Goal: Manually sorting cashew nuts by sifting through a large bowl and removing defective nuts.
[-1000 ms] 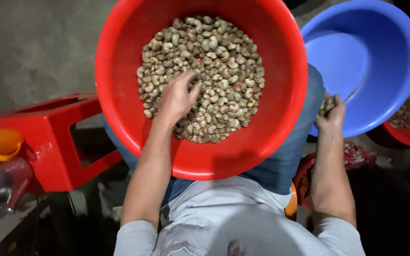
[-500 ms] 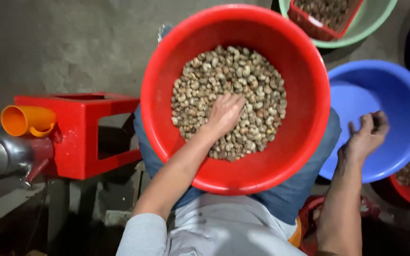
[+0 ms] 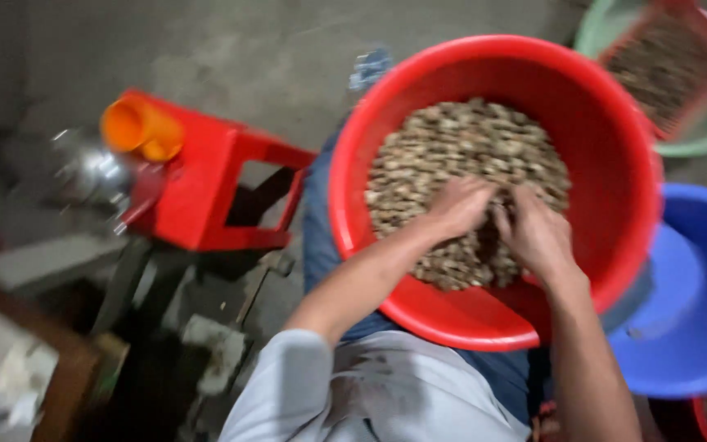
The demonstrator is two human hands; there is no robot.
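Head view: both hands, left [image 3: 457, 209] and right [image 3: 536, 235], loosely open on nuts [image 3: 460, 155] in red basin [image 3: 615, 147], blue basin [image 3: 689, 327] beside.

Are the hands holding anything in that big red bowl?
It cannot be told. Left hand and right hand dig into the small brown nuts in the round red plastic basin, fingers buried and blurred.

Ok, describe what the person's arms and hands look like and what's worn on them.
Both arms are bare from above the elbow down. The left hand and right hand wear no gloves; rings or a watch can't be made out in the blur. Short light grey shirt sleeves cover the upper arms.
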